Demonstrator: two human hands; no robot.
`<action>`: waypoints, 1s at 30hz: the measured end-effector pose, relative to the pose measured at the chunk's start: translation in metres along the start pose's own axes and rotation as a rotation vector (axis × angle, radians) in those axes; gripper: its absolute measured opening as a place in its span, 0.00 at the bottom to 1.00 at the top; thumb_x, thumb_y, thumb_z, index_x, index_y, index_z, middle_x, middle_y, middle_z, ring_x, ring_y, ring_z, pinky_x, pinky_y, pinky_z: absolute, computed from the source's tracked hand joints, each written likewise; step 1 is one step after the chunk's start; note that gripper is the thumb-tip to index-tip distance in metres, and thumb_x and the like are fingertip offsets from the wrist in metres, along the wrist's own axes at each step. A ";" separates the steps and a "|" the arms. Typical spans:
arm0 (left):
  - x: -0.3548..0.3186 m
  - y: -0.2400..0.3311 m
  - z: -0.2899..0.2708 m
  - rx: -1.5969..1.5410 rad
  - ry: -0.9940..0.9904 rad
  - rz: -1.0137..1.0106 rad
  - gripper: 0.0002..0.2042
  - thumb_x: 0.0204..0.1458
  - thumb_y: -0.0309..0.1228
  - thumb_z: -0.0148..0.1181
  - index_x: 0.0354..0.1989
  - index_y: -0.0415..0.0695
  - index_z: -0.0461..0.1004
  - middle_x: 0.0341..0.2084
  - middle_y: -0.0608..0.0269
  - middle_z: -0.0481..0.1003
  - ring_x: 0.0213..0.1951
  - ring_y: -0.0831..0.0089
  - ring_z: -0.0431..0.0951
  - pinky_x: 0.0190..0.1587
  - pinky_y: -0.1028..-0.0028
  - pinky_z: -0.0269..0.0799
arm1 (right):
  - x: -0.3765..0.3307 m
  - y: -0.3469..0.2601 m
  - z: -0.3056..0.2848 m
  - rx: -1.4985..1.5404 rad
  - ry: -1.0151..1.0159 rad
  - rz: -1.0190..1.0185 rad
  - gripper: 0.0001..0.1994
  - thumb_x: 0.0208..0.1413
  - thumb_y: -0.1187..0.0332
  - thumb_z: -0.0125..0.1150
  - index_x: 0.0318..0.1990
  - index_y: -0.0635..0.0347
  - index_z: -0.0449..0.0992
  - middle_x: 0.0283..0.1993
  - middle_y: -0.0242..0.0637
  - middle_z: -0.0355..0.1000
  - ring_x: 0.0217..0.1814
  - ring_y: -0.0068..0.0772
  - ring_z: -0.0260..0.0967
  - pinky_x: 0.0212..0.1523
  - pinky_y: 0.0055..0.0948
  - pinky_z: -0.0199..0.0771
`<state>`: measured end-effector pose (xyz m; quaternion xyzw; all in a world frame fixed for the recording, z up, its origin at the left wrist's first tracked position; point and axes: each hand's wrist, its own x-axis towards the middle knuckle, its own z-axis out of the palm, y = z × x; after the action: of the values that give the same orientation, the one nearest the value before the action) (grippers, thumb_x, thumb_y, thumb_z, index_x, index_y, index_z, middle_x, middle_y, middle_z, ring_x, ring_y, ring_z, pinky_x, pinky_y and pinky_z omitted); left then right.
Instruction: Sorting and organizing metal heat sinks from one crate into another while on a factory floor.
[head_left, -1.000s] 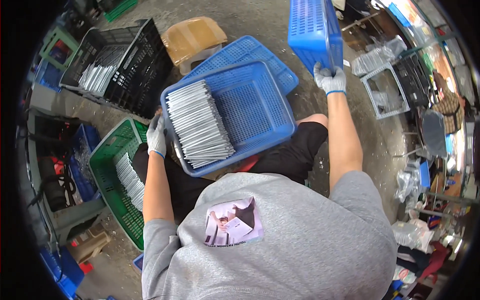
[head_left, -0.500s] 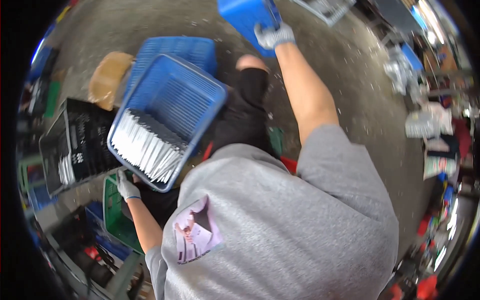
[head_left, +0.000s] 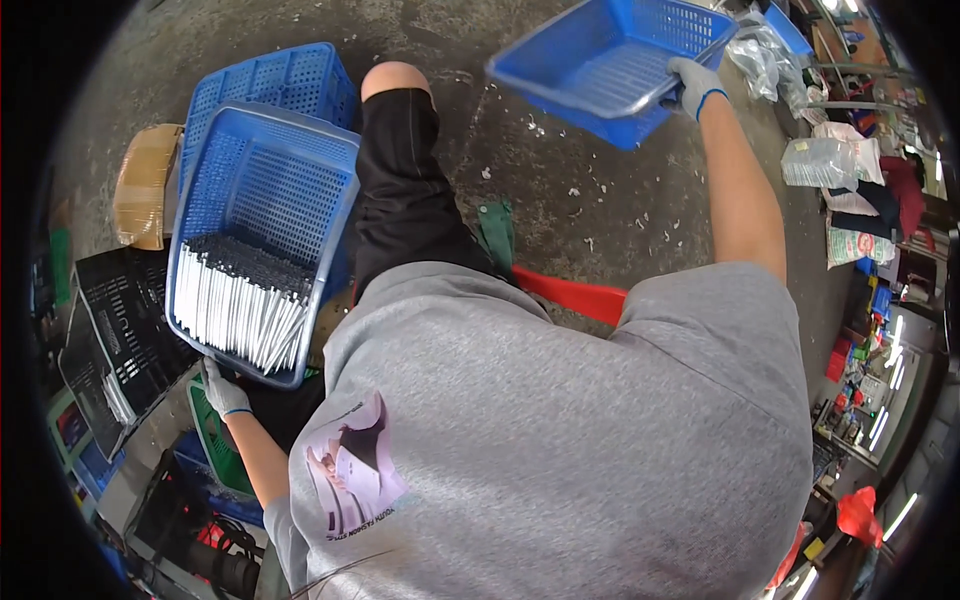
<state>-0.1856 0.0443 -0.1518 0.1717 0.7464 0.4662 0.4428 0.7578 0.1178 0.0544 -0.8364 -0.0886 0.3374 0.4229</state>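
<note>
My right hand [head_left: 695, 88], in a light knitted glove, grips the rim of an empty blue plastic basket [head_left: 560, 65], held tilted out to the far right. A second blue shape shows under its near side. On the left stands another blue basket [head_left: 343, 165] with slatted walls. Many thin silver rods [head_left: 240, 308] lie side by side in its near half. My gloved left hand [head_left: 224, 392] is at this basket's near edge, its fingers up against the rim and partly hidden there.
A perforated blue crate [head_left: 265, 80] sits behind the rod basket, beside a tan taped package [head_left: 145, 190]. A black crate [head_left: 125, 320] and a green crate [head_left: 215, 440] lie at the left. Something red [head_left: 570, 295] shows by my waist. Clear plastic bags [head_left: 765, 60] are at the far right.
The blue basket in my right hand has swung to the right and turned so its inside shows. My view has shifted; my left hand stays at the rod basket's near edge.
</note>
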 end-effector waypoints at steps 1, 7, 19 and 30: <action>0.000 -0.001 -0.005 0.009 -0.001 -0.007 0.21 0.67 0.40 0.57 0.62 0.40 0.73 0.49 0.60 0.80 0.41 0.70 0.81 0.39 0.75 0.79 | 0.001 0.008 -0.011 -0.145 0.052 -0.029 0.15 0.50 0.71 0.61 0.45 0.66 0.75 0.41 0.48 0.75 0.41 0.46 0.75 0.51 0.54 0.77; -0.006 0.011 -0.036 -0.009 0.059 -0.021 0.19 0.66 0.39 0.59 0.60 0.41 0.75 0.48 0.60 0.81 0.41 0.70 0.81 0.39 0.75 0.78 | -0.017 0.034 -0.055 -1.101 0.235 -0.303 0.26 0.44 0.58 0.62 0.46 0.72 0.78 0.41 0.57 0.80 0.44 0.54 0.79 0.49 0.47 0.80; -0.087 0.039 0.041 0.170 0.247 0.091 0.32 0.61 0.44 0.63 0.68 0.36 0.68 0.59 0.51 0.76 0.57 0.63 0.76 0.61 0.71 0.70 | -0.010 0.033 -0.051 -0.416 0.328 -0.360 0.19 0.50 0.65 0.63 0.47 0.71 0.77 0.38 0.47 0.78 0.37 0.43 0.74 0.41 0.35 0.78; -0.077 0.006 0.038 0.055 0.211 0.131 0.29 0.62 0.41 0.61 0.67 0.36 0.68 0.61 0.51 0.75 0.59 0.63 0.76 0.63 0.71 0.69 | 0.016 -0.143 0.135 0.330 -0.358 -0.364 0.12 0.56 0.66 0.58 0.44 0.61 0.74 0.40 0.44 0.75 0.39 0.39 0.73 0.44 0.34 0.80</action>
<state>-0.1129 0.0163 -0.1146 0.1823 0.7884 0.4890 0.3257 0.7031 0.3017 0.1003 -0.6540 -0.2539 0.4079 0.5843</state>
